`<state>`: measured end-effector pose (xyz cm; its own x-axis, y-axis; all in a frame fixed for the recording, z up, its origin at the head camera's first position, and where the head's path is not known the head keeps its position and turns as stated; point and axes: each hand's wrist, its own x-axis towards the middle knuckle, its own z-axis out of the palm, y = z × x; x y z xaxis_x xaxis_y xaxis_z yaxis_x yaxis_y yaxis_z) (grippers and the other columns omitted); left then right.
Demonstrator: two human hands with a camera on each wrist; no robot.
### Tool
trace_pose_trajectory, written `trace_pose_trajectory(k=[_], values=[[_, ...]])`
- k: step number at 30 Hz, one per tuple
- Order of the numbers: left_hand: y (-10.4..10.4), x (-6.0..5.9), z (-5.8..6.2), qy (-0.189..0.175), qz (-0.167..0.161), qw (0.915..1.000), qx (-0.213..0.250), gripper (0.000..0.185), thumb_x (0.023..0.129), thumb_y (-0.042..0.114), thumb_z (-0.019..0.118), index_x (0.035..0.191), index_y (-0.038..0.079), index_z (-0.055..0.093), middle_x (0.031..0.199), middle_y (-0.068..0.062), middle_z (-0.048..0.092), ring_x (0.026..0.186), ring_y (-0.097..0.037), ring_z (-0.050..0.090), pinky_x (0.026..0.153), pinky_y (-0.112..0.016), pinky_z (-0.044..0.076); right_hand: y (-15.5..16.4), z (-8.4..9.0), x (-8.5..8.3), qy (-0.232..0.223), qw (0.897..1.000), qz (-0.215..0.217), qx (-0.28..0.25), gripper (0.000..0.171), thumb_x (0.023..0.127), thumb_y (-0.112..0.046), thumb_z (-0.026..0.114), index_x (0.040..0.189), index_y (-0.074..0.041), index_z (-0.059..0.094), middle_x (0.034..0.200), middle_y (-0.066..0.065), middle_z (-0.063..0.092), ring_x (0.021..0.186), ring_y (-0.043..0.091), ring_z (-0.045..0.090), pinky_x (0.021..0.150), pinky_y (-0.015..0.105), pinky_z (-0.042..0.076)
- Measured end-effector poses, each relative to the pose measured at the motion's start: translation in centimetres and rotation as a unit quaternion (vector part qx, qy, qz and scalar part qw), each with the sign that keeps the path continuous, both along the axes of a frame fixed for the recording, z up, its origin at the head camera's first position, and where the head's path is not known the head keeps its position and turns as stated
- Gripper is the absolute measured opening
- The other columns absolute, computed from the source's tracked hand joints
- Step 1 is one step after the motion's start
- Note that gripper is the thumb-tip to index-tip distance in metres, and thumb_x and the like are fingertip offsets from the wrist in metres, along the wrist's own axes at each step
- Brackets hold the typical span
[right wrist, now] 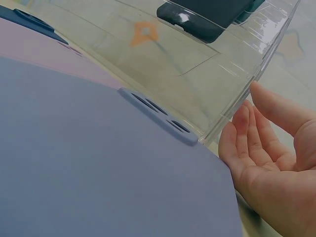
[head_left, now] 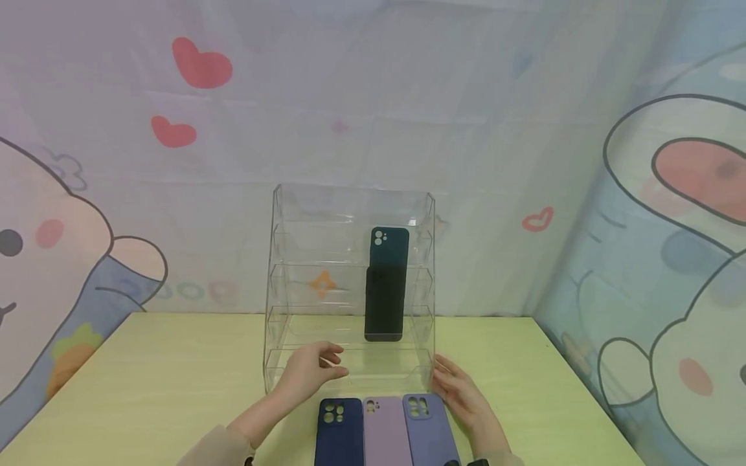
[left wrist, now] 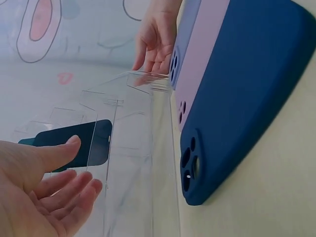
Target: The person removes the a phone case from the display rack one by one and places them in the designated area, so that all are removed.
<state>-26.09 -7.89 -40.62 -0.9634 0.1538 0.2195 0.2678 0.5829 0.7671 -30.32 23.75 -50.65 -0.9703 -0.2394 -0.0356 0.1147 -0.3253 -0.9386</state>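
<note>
A clear tiered rack [head_left: 315, 243] stands on the table. My left hand [head_left: 309, 369] hovers before its lower tiers, holding nothing, thumb and fingers apart. At the rack's lower right edge is my right hand [head_left: 460, 391], its fingertips [right wrist: 242, 118] right by the side panel and its palm empty. On the rack's right half, a black phone case [head_left: 384, 307] overlaps a dark teal phone case [head_left: 393, 249] behind it. In front of the rack, a navy phone case [head_left: 339, 440], a pink-lilac phone case [head_left: 386, 433] and a lavender phone case [head_left: 432, 437] lie side by side, camera cutouts towards the rack.
The pale yellow table [head_left: 175, 375] reaches out on both sides of the rack. A cartoon-printed cloth [head_left: 361, 97] hangs behind it, with another printed panel [head_left: 588, 259] along the right side.
</note>
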Motion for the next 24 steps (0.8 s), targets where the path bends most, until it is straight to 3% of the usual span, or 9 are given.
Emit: trace_pose_trajectory(k=[9, 24], values=[[0.4, -1.5, 1.1, 0.047, 0.001, 0.9954, 0.084, 0.047, 0.080, 0.008, 0.079, 0.124, 0.001, 0.063, 0.105, -0.013, 0.071, 0.093, -0.028, 0.069, 0.077, -0.037, 0.059, 0.0, -0.2, -0.1, 0.003, 1.000, -0.004, 0.005, 0.068, 0.098, 0.002, 0.046, 0.152, 0.008, 0.006, 0.159, 0.029, 0.009, 0.112, 0.004, 0.057, 0.100, 0.018, 0.045], [1.9, -4.1, 2.5, 0.041, -0.013, 0.9779, 0.205, 0.051, 0.087, 0.009, 0.073, 0.135, 0.005, 0.056, 0.126, -0.015, 0.064, 0.113, -0.032, 0.063, 0.095, -0.044, 0.054, 0.1, -0.1, 0.1, 0.016, 1.000, 0.003, 0.019, 0.066, 0.100, 0.001, 0.042, 0.152, 0.009, 0.003, 0.159, 0.031, 0.007, 0.113, 0.002, 0.055, 0.100, 0.016, 0.044]])
